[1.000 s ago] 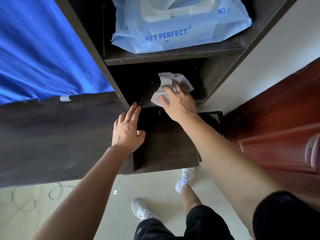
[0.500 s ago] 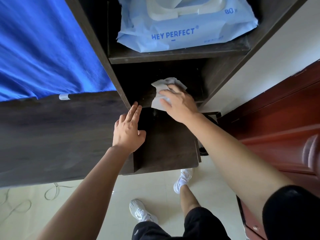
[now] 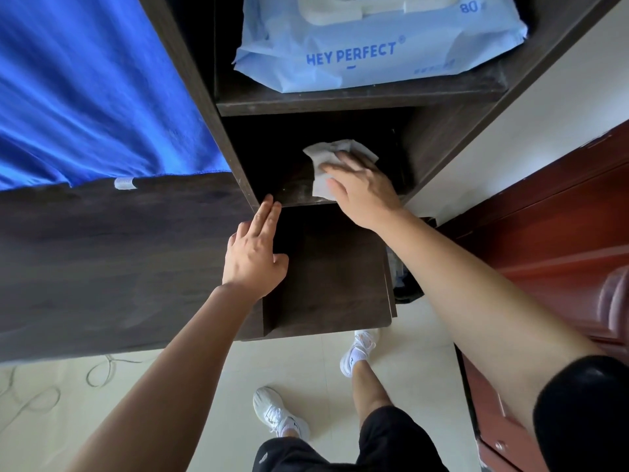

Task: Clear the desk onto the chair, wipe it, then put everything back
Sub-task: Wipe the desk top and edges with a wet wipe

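Flat right hand (image 3: 364,194) has swept the wipe (image 3: 335,153) across the shelf (image 3: 292,194) (wiping continues); the left hand (image 3: 253,257), also flat, still braces the counter (image 3: 119,250).

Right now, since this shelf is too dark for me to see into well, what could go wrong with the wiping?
1. The wipe is crumpled and only partly under the right hand, whose fingers lie flat on it; it may bunch up and skip spots.
2. Pale dust shows along the front of the lower shelf; an outward stroke could push it onto the surface below.
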Demonstrator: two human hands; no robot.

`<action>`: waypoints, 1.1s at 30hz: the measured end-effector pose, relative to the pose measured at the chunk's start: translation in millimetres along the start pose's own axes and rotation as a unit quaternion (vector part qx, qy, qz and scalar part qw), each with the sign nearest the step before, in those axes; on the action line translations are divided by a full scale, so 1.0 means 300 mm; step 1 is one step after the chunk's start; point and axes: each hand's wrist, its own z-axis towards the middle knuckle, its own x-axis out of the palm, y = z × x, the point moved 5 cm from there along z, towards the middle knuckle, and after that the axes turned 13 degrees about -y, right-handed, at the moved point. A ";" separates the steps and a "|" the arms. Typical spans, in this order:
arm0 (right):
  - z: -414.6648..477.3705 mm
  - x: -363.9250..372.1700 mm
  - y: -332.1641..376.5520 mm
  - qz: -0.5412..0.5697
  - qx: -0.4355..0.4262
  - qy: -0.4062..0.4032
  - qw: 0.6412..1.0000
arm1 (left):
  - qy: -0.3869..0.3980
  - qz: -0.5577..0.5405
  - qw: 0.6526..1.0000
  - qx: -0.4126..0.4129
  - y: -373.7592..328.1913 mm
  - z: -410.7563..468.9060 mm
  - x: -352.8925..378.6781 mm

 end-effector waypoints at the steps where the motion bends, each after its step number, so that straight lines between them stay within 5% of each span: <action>1: -0.015 -0.010 -0.025 -0.005 0.016 -0.002 1.000 | 0.001 -0.003 1.000 0.002 -0.002 0.000 0.001; 11: 0.166 0.109 0.144 -0.043 0.031 0.023 0.998 | 0.008 0.014 1.000 0.005 -0.012 -0.001 -0.015; 16: -0.025 0.119 0.208 0.005 -0.039 0.012 0.999 | -0.051 0.024 0.998 0.006 0.055 -0.079 -0.046; 23: -0.080 0.088 0.142 -0.019 -0.034 -0.019 0.999 | 0.104 0.068 0.990 -0.068 0.189 -0.164 0.034; 30: 0.090 0.218 0.306 -0.056 0.025 0.031 0.998 | 0.129 0.077 0.984 -0.096 0.192 -0.170 0.057; 33: -0.031 0.184 0.312 -0.055 -0.015 -0.029 0.998 | 0.132 0.097 0.982 -0.096 0.186 -0.160 0.060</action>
